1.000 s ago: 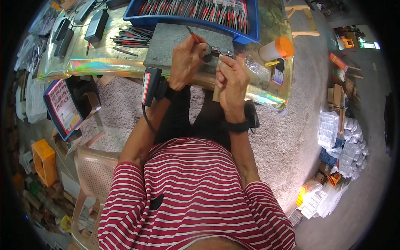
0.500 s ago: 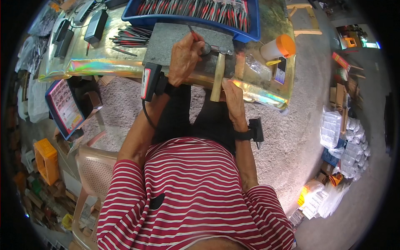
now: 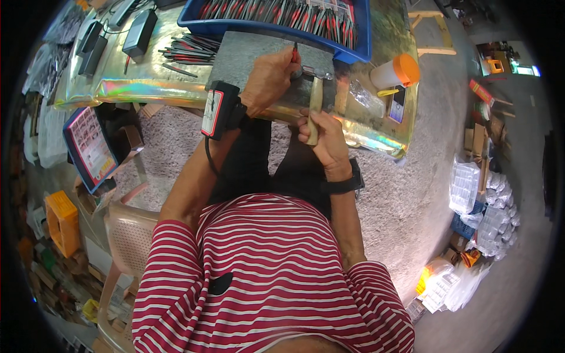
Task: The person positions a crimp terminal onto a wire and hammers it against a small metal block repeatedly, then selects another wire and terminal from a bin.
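My left hand (image 3: 269, 81) is closed in a pinch over a grey stone slab (image 3: 232, 62), holding a slim red-and-black tool (image 3: 295, 53) whose exact kind I cannot make out. Its dark tip points up and away. Below those fingers, a rounded metallic piece (image 3: 297, 73) is partly hidden. My right hand (image 3: 327, 140) is wrapped round the pale wooden handle of a hammer (image 3: 316, 100) at the table's near edge. The hammer's metal head (image 3: 321, 73) lies over the slab's right end, close to my left fingertips.
A blue bin (image 3: 265, 26) of similar red-and-black tools stands behind the slab, with a loose pile (image 3: 189, 49) to its left. On the right are an orange-lidded jar (image 3: 395, 72), a clear plastic bag (image 3: 366, 96) and a phone-like device (image 3: 396, 105). A plastic chair (image 3: 132, 235) stands left.
My right fingers have curled further round the hammer handle, and the hand has turned inward. My left hand has shifted slightly right, and its tool now points more upright.
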Demonstrator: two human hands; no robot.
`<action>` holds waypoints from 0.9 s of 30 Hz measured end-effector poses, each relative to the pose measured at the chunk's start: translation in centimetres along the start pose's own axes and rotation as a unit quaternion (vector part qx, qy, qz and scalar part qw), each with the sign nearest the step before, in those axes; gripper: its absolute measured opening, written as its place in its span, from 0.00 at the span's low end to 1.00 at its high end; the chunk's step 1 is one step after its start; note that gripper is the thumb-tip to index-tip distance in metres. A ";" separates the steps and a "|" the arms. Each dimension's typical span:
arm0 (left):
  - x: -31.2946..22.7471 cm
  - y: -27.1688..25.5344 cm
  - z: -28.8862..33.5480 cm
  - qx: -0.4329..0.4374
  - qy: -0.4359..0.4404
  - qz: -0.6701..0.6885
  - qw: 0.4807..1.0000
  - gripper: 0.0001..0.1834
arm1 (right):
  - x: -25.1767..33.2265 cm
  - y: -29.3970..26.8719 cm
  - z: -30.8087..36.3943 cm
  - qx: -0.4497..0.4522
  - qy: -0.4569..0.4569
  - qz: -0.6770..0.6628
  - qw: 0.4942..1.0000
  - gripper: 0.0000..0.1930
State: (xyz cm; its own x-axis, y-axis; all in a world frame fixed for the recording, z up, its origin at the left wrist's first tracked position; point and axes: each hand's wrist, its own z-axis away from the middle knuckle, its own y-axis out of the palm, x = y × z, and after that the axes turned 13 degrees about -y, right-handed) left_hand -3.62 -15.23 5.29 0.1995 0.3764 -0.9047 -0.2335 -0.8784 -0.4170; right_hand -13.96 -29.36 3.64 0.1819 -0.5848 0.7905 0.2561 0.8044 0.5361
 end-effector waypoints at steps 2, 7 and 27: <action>0.2 0.0 -0.1 -0.001 0.036 -0.023 0.999 0.08 | 0.4 -0.3 0.0 -0.007 0.015 -0.047 0.999 0.12; 0.7 0.5 -0.3 -0.067 0.158 -0.114 0.979 0.11 | 2.0 1.0 0.9 -0.065 -0.045 0.117 0.990 0.13; 0.4 0.5 -0.1 -0.060 0.150 -0.059 0.985 0.07 | 9.9 4.6 3.5 0.160 -0.556 0.706 0.408 0.09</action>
State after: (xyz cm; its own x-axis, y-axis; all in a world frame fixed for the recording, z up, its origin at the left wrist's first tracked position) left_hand -3.55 -15.52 4.74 0.4942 0.3901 -0.7769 -0.0808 -0.8692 -0.4879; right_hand -14.25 -31.07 14.96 -0.6555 0.7518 -0.0717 0.4723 0.3339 -0.8158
